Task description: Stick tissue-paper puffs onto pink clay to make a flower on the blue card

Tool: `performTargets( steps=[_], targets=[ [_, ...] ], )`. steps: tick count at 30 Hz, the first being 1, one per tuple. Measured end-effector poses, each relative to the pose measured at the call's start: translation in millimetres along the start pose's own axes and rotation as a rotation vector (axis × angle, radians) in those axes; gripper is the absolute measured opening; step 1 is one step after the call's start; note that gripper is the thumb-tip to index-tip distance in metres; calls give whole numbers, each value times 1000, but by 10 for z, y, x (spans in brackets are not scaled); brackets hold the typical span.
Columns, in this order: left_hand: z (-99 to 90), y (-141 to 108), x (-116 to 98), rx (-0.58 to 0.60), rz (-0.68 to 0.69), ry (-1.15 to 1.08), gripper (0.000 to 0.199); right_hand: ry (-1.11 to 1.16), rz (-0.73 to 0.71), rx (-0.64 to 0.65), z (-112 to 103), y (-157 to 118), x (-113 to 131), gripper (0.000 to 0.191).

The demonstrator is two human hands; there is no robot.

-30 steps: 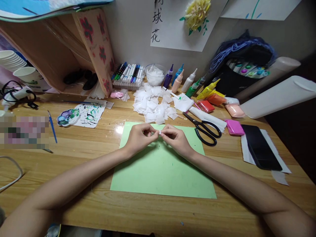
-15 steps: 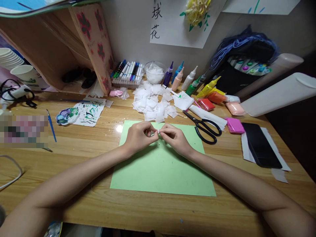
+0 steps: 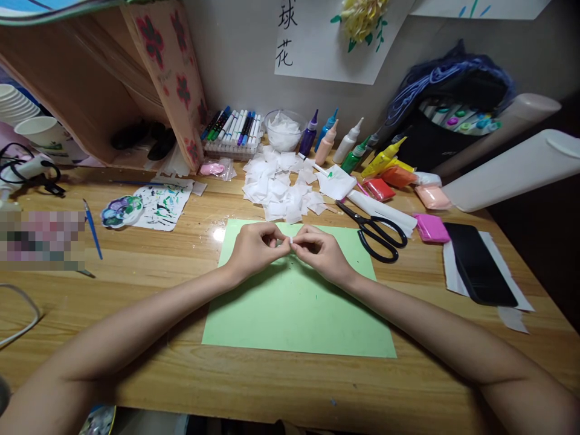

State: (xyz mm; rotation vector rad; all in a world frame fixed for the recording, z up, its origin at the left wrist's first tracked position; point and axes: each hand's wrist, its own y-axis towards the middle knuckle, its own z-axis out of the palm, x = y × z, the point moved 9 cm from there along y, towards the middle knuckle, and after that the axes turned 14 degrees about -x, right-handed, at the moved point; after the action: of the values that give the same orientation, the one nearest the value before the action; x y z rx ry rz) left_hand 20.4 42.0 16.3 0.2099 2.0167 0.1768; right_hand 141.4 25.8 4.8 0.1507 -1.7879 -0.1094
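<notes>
Over the upper part of a green sheet of paper (image 3: 290, 320), my left hand (image 3: 256, 248) and my right hand (image 3: 324, 254) meet fingertip to fingertip. Both are closed in a pinch on a tiny white piece of paper (image 3: 291, 240), most of it hidden by the fingers. Just beyond the sheet lies a loose pile of white paper squares (image 3: 276, 187). Black-handled scissors (image 3: 374, 229) rest to the right of my right hand, their handles partly over the sheet's edge.
Behind the pile stand a box of markers (image 3: 233, 136), a glass bowl (image 3: 285, 130) of white pieces and several paint bottles (image 3: 326, 144). Coloured clay packets (image 3: 432, 228) and a phone (image 3: 480, 263) lie right. A paint-stained paper (image 3: 165, 202) and a blue brush (image 3: 93, 229) lie left.
The camera view has shifted very slightly. My hands keep the same pinch, and the bit of white that showed by my left fingers is now less visible.
</notes>
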Motion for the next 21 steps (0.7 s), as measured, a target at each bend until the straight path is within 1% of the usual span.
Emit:
performTargets(
  steps=[6,9,10,12,15,17,19,21],
  targets=[
    [13,2,14,7,-11,-9,19,-2,-4,-6,-9,4,-10,15],
    [10,-2,-17,4,24,7,21,-6,-16,-20,-25,4,-22,15],
    [2,-7,-42,-2,55,25,21,-5,-16,-31,-36,5,-27,15],
    [-11,-26,-122,-12,161,93,19,-1,-7,-50,-56,10,-39,16],
    [-9,-87,-271,-24,386,241,18,1,3,-60,-66,17,-42,17],
    [-2,-129,-337,-36,507,331,17,-3,-6,-54,-61,17,-29,18],
    [-5,-148,-361,-50,560,379,19,-8,-14,-51,-56,14,-19,17],
    [-15,-140,-353,-54,543,366,19,-13,-14,-52,-56,7,-16,16]
  ],
)
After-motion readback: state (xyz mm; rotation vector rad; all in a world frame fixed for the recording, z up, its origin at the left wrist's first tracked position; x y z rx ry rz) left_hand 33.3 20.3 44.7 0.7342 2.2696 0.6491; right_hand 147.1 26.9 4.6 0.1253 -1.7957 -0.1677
